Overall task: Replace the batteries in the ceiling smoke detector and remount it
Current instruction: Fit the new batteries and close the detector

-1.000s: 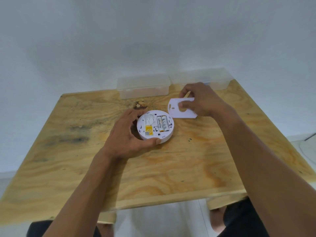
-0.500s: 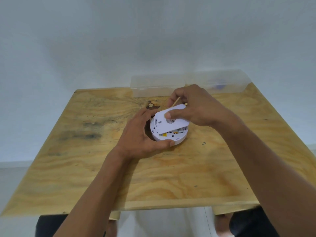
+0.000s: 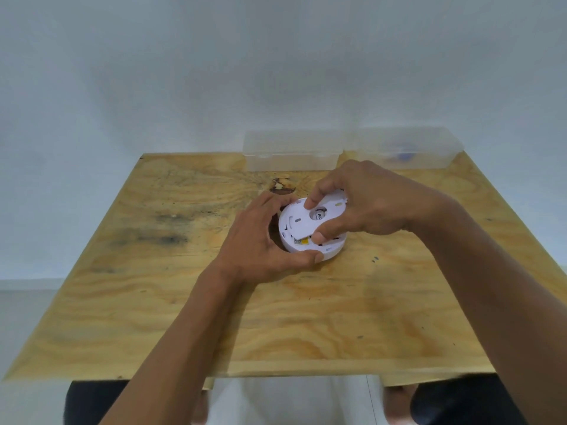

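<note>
A round white smoke detector (image 3: 328,251) lies back-side up in the middle of the wooden table (image 3: 153,302). My left hand (image 3: 260,243) cups its left and front rim, thumb along the near edge. My right hand (image 3: 362,204) pinches a flat white cover plate (image 3: 299,223) and holds it down on the detector's back, slightly tilted. A battery label shows through the plate's round hole. A yellow sticker peeks out under the plate's near edge. The rest of the battery bay is hidden.
Two clear lidded plastic boxes stand at the table's far edge, one (image 3: 291,151) at centre and one (image 3: 408,148) to the right with something bluish inside. A white wall rises behind them. My knees show below the table's near edge.
My right hand has carried the cover plate from beside the detector onto its back, covering the batteries. My left hand has kept its hold on the rim. The camera has shifted.
</note>
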